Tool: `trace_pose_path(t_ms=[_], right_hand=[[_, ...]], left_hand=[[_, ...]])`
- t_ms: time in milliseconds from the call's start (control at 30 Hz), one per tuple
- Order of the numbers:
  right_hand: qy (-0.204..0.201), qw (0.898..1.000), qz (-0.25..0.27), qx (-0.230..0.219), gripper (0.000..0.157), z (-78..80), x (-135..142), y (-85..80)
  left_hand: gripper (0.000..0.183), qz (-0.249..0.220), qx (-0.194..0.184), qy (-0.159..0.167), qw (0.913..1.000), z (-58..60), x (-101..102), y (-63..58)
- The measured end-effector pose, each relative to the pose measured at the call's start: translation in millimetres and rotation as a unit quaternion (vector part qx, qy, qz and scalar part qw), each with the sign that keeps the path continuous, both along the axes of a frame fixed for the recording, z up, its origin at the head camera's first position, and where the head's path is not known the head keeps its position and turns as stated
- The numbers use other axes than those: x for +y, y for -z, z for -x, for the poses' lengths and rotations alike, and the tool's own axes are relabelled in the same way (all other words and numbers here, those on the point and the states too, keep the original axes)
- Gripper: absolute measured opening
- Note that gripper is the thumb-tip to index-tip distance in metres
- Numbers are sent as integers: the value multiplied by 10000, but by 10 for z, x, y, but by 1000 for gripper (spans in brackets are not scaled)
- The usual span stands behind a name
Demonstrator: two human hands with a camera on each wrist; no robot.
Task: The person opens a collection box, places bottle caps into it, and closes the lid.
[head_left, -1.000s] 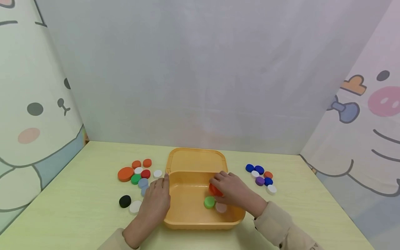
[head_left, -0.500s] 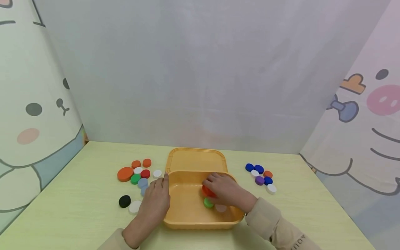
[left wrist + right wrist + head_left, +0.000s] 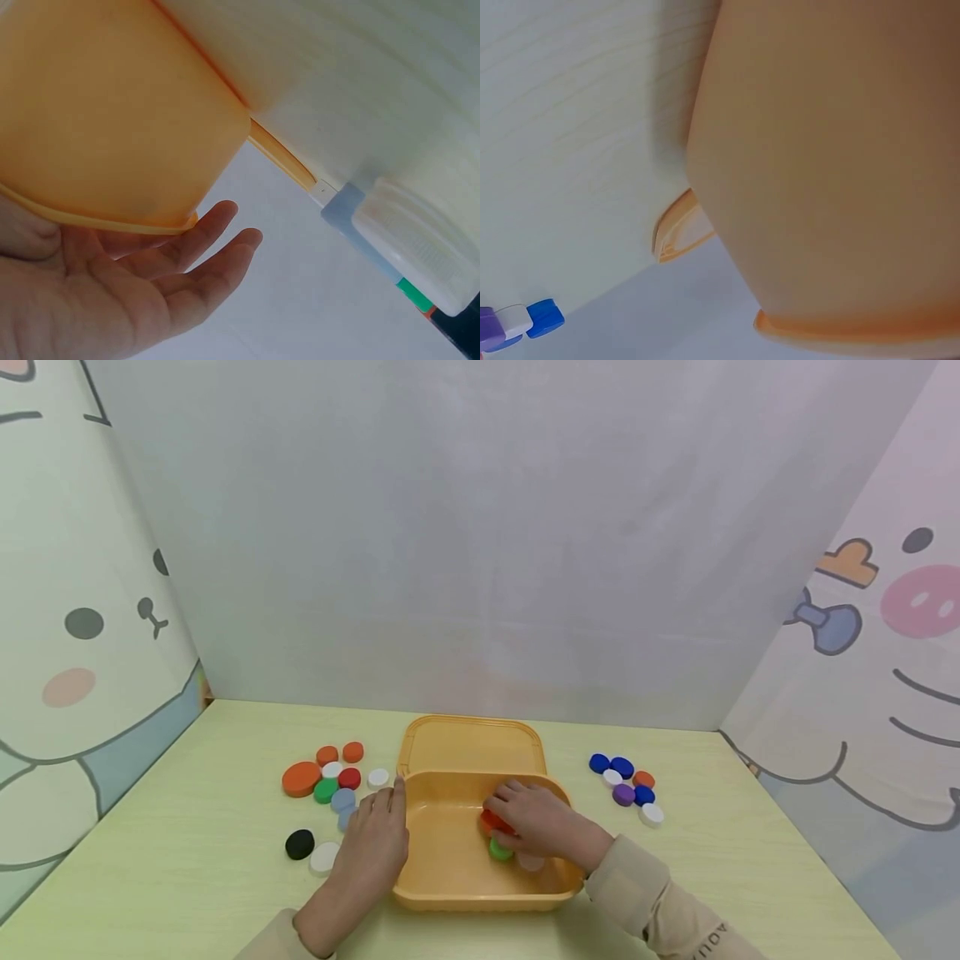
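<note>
My left hand (image 3: 375, 839) rests on the left rim of an orange plastic box (image 3: 450, 900). In the left wrist view the fingers (image 3: 217, 281) reach fairly straight past the box's edge. Inside the box, on its right side, my right hand (image 3: 536, 821) holds a red bottle cap (image 3: 491, 822) low near the floor, partly covered by the fingers. A light green cap (image 3: 500, 850) lies just under the thumb, and a pale, whitish cap (image 3: 531, 862) lies beside it. The right wrist view shows the box's outer wall (image 3: 832, 172), which hides that hand.
Behind the box lies its orange lid (image 3: 472, 745). Several caps are spread on the left, among them a large orange cap (image 3: 302, 779) and a black cap (image 3: 300, 844). Blue, white, orange and purple caps (image 3: 623, 794) form a group on the right of the table (image 3: 750, 860).
My right hand has shifted left inside the box, bringing the red bottle cap along toward the light green one. The left hand has stayed on the rim.
</note>
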State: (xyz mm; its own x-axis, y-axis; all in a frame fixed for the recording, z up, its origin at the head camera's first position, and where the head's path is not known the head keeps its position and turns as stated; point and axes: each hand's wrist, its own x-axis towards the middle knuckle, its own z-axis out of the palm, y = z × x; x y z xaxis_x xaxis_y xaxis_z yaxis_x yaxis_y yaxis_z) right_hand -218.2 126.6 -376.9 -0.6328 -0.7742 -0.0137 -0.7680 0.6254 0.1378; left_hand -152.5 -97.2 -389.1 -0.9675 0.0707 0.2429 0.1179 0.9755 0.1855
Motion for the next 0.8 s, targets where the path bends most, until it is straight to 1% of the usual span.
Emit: trace_pose_path(t_ms=[133, 233, 400, 533, 600, 800], right_hand=[[80, 10000, -33, -34, 36, 7, 8, -13], [128, 9999, -18, 38, 38, 0, 26, -53], [316, 9995, 68, 45, 39, -39, 77, -156], [486, 9985, 256, 53, 36, -79, 150, -239], [528, 9979, 353, 160, 35, -97, 200, -272], [689, 9942, 441, 705, 36, -130, 406, -329]], left_hand=[[60, -7, 49, 13, 10000, 1, -6, 9], [59, -12, 98, 26, 9999, 6, -8, 15], [60, 0, 73, 10, 10000, 6, -3, 14], [61, 34, 81, 6, 10000, 7, -4, 20], [61, 43, 88, 13, 10000, 6, -5, 22], [61, 29, 64, 17, 10000, 6, -3, 22]])
